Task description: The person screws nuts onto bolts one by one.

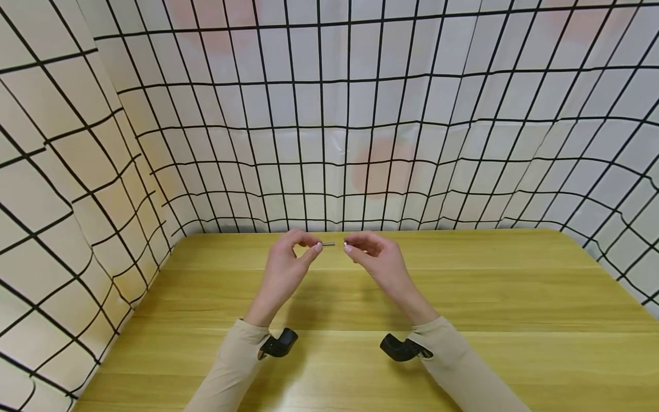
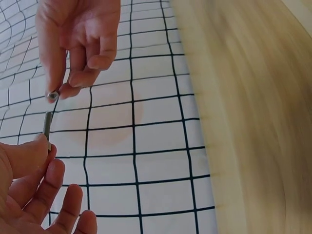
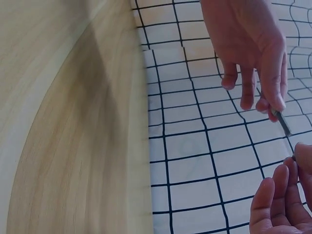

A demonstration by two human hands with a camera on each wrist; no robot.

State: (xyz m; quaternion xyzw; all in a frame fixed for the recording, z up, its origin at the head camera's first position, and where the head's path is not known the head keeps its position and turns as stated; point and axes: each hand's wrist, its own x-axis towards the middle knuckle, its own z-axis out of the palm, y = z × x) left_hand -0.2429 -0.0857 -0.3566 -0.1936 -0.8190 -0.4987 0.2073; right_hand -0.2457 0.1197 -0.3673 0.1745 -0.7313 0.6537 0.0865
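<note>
Out in front, my left hand (image 1: 286, 264) pinches a slim metal bolt (image 1: 328, 244) between thumb and index finger. Its shank points right, towards the other hand, and its near end is hidden by the fingertips. My right hand (image 1: 385, 264) pinches a small metal nut (image 2: 53, 95) at its fingertips, the hole visible in the left wrist view. A short gap separates the bolt's tip from the nut. In the right wrist view the bolt (image 3: 282, 124) slants down from the left fingertips, while the right fingers mostly cover the nut.
Beneath both hands lies a wood-grain table (image 1: 329, 355). A white curtain with a black grid (image 1: 288, 143) hangs behind its far edge and along the sides. Black wrist mounts (image 1: 280, 343) sit at both sleeve cuffs.
</note>
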